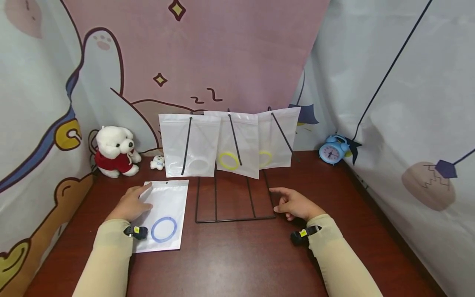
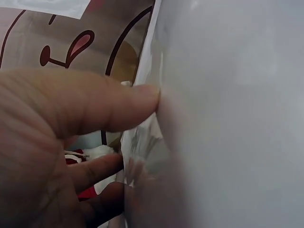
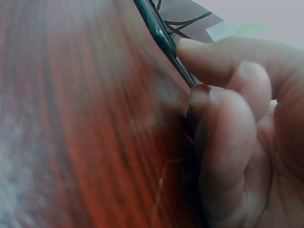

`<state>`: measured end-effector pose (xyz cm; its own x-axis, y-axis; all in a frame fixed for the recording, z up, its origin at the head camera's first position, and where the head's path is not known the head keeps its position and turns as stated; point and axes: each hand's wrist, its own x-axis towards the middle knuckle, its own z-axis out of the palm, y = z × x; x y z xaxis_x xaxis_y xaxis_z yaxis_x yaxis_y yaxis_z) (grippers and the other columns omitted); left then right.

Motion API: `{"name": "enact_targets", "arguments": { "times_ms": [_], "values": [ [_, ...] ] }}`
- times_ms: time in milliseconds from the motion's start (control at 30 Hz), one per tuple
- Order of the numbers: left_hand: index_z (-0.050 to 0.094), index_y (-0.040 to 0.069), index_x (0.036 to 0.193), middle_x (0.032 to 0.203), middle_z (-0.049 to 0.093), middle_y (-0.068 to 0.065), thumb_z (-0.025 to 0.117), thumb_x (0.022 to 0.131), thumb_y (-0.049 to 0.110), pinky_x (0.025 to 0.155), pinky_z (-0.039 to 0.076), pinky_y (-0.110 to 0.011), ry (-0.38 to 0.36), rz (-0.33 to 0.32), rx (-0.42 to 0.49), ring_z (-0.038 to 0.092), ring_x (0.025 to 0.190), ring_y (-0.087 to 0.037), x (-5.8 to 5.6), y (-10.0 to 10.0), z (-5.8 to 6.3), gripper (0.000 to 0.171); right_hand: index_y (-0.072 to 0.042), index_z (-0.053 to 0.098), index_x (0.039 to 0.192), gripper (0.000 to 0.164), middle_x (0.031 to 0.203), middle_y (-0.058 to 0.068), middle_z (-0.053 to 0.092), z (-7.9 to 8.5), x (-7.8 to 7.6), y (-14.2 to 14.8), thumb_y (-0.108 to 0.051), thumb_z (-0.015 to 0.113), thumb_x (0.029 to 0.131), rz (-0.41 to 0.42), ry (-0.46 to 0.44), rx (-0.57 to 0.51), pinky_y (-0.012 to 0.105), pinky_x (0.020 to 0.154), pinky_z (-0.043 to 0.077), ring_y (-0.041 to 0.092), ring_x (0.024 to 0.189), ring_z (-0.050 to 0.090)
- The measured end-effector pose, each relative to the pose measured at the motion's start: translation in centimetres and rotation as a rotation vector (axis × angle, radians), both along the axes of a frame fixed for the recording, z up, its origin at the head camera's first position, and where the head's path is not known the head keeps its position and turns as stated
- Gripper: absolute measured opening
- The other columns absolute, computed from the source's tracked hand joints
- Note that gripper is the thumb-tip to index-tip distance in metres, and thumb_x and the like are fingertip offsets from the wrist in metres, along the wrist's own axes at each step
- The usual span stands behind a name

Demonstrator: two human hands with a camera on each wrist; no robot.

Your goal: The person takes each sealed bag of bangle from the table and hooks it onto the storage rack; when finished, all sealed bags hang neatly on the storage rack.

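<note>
On the left of the table lies a white zip bag (image 1: 170, 200) with a blue ring (image 1: 164, 229) on its front. My left hand (image 1: 130, 204) rests at its upper left edge, index finger and thumb spread. In the left wrist view the thumb (image 2: 137, 102) touches the bag's face, with other fingers along its edge. My right hand (image 1: 295, 204) is at the right side of a black wire rack (image 1: 233, 220). Its index finger reaches out straight and the lower fingers are curled. In the right wrist view the thumb (image 3: 204, 57) is right at the black wire (image 3: 159, 35).
Three white bags, one a plain-looking bag (image 1: 178, 140), hang from the rack's prongs; yellow rings show on two. A white plush bear (image 1: 115, 144) and small bear figure (image 1: 157, 162) stand back left, a blue alarm clock (image 1: 331, 152) back right. Printed curtains enclose the table.
</note>
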<state>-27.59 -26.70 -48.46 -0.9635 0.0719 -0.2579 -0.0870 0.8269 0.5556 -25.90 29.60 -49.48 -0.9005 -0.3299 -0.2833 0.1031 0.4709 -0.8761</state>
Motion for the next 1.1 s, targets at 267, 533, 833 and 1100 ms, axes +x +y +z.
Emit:
{"name": "enact_targets", "arguments": {
  "times_ms": [267, 533, 833, 1100],
  "values": [
    [0.035, 0.013, 0.165, 0.160, 0.019, -0.039, 0.068, 0.098, 0.014, 0.114, 0.029, -0.079, 0.001, -0.009, 0.012, 0.026, 0.145, -0.063, 0.39, -0.01, -0.01, 0.075, -0.011, 0.043, 0.160, 0.075, 0.070, 0.004, 0.055, -0.04, -0.02, -0.10, -0.006, 0.077, 0.093, 0.001, 0.001, 0.008, 0.028, 0.050, 0.050, 0.015, 0.048, 0.048],
    [0.029, 0.018, 0.167, 0.158, 0.017, -0.040, 0.070, 0.096, 0.015, 0.111, 0.033, -0.080, -0.033, 0.041, 0.008, 0.025, 0.143, -0.063, -0.23, 0.01, -0.34, 0.082, -0.013, 0.044, 0.160, 0.074, 0.070, 0.004, 0.056, -0.16, -0.09, -0.03, -0.007, 0.077, 0.094, -0.012, -0.007, -0.004, 0.029, 0.050, 0.050, 0.015, 0.048, 0.046],
    [0.034, 0.016, 0.166, 0.165, 0.010, -0.040, 0.068, 0.097, 0.014, 0.112, 0.025, -0.083, -0.033, 0.006, -0.002, 0.015, 0.146, -0.068, -0.27, -0.04, -0.23, 0.077, -0.013, 0.044, 0.160, 0.072, 0.070, 0.003, 0.054, -0.02, 0.02, -0.08, -0.010, 0.076, 0.096, -0.015, -0.015, -0.012, 0.029, 0.051, 0.049, 0.015, 0.048, 0.045],
    [0.029, 0.015, 0.167, 0.159, 0.015, -0.041, 0.065, 0.097, 0.009, 0.114, 0.032, -0.077, -0.030, 0.029, 0.050, 0.033, 0.140, -0.062, 0.09, 0.33, 0.05, 0.080, -0.012, 0.044, 0.160, 0.071, 0.068, 0.002, 0.052, 0.18, 0.08, -0.18, -0.014, 0.076, 0.096, -0.017, -0.004, 0.004, 0.030, 0.051, 0.050, 0.016, 0.048, 0.046]
  ]
}}
